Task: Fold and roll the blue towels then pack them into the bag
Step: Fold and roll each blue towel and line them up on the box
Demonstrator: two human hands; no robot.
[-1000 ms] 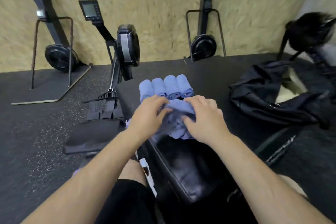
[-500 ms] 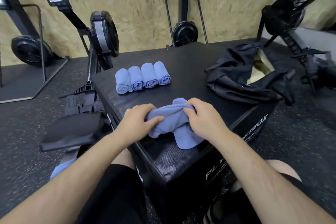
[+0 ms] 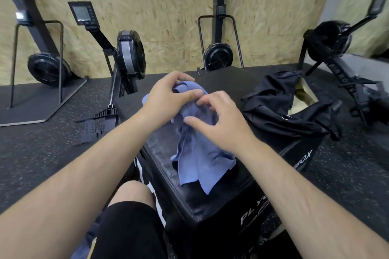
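Note:
A loose blue towel (image 3: 200,157) hangs in the air above the black plyo box (image 3: 273,185), its lower end draping onto the box top. My left hand (image 3: 168,101) grips the towel's upper edge, thumb across the cloth. My right hand (image 3: 219,120) pinches the towel just right of it, fingers curled. A sliver of another blue towel (image 3: 145,99) shows behind my left hand; the rolled towels are otherwise hidden. The black bag (image 3: 280,107) lies open on the box's right side, its pale lining visible.
Rowing machines (image 3: 130,59) and black stands (image 3: 219,57) line the chipboard wall. A rower footrest (image 3: 99,124) sits on the rubber floor left of the box. More blue cloth (image 3: 82,248) lies by my left leg. An exercise bike (image 3: 341,48) stands far right.
Both hands have lifted the towel off the box top and it has unfurled, hanging down. The view has shifted, and my hands now cover the rolled towels.

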